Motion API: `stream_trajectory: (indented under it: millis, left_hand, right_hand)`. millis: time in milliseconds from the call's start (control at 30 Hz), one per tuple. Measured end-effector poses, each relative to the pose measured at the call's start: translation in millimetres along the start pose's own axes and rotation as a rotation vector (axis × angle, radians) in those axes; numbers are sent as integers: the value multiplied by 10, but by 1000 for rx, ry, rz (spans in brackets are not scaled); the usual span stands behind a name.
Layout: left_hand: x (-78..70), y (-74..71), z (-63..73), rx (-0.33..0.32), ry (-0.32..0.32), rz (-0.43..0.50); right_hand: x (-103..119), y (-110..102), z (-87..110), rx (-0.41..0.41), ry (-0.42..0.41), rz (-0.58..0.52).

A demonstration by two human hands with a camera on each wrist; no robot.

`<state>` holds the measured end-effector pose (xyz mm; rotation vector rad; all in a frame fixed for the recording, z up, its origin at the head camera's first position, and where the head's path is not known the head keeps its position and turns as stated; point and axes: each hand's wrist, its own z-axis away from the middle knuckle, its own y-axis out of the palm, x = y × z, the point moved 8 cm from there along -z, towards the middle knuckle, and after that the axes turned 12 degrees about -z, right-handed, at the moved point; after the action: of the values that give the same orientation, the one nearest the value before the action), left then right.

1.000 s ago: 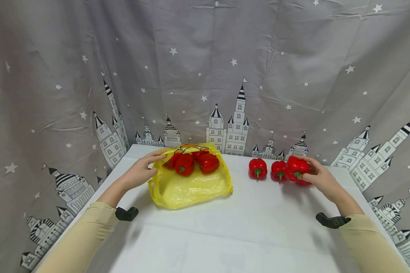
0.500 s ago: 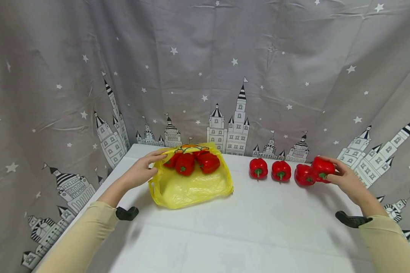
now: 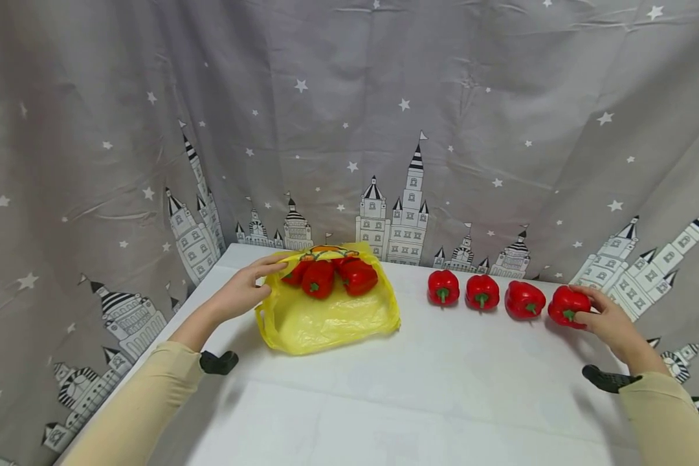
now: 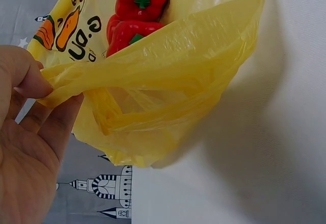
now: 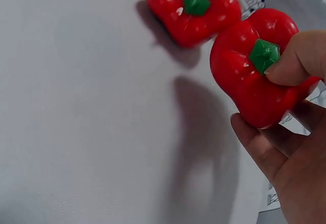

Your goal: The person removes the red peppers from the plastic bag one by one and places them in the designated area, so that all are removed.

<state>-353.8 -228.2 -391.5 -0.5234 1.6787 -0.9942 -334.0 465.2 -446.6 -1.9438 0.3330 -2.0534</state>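
My left hand point(image 3: 241, 294) pinches the left edge of a yellow plastic bag point(image 3: 332, 327) between thumb and fingers, lifting its mouth. Several red bell peppers point(image 3: 318, 279) with green stems lie inside, towards the back. At the right end of the table my right hand point(image 3: 611, 323) grips another red bell pepper point(image 3: 568, 307), its thumb by the green stem in the right wrist view and its fingers round the far side. Left of it, three more stand in a row: a near pepper point(image 3: 525, 299), a middle pepper point(image 3: 482, 292) and a far pepper point(image 3: 443, 288).
A white cloth-covered table point(image 3: 384, 401) spreads beneath everything. Behind it hangs a grey curtain point(image 3: 326, 116) printed with stars and castles, close to the table's back edge. The bag sits left of the pepper row.
My right hand has carried its bell pepper right, past another pepper, and lowered it to the row's right end. The left hand keeps its hold on the bag.
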Motion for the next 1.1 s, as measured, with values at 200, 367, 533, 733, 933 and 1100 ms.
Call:
stream_trajectory:
  millis: [200, 367, 533, 733, 933, 1100]
  left_hand:
    - [-5, 21, -21, 7, -9, 7]
    - [-9, 12, -24, 5, -11, -8]
    - [-24, -1, -12, 3, -15, -18]
    - [-25, -3, -4, 1, -13, -18]
    - [-9, -1, 5, -1, -14, -16]
    - [11, 2, 10, -3, -15, -17]
  right_hand:
    - [-153, -8, 12, 9, 26, 17]
    - [-183, 15, 16, 12, 63, 27]
    - [-208, 10, 1, 3, 81, 29]
    - [-247, -12, -4, -4, 92, 40]
    - [-270, -58, -58, -64, 68, 74]
    - [-292, -75, -103, -103, 43, 67]
